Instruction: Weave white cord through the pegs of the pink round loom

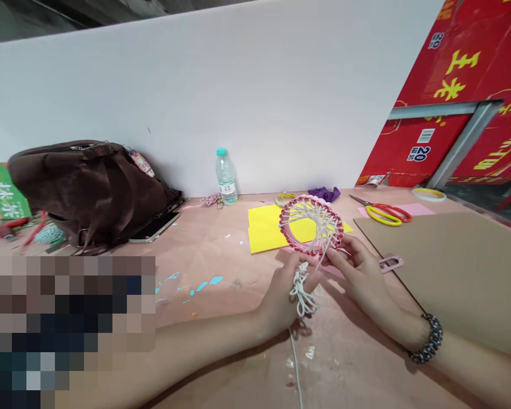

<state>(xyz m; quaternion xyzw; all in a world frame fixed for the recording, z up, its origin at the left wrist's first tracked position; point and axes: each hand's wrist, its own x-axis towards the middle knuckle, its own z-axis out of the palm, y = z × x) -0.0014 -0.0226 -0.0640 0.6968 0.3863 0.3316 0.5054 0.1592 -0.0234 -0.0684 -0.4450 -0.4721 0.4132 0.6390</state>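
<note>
A round hoop (pixel 284 227) wrapped in dark red and pink is held upright above the table, with white cord (pixel 319 218) strung across its inside. My right hand (pixel 357 272) grips the hoop's lower right edge between thumb and fingers. At the hoop's bottom, my left hand (pixel 285 289) is closed on a looped bundle of white cord (pixel 302 292). One strand runs from the bundle's side up to the hoop, and another cord (pixel 296 363) trails down towards the near edge of the view.
Yellow sheets (pixel 264 230) lie behind the hoop. Scissors (pixel 383 213), a tape roll (pixel 428 195), a pink cutter (pixel 392 263) and a brown board (pixel 460 267) are at right. Further left stand a bottle (pixel 226 179) and a dark bag (pixel 93 187), with a phone (pixel 155 227) beside it.
</note>
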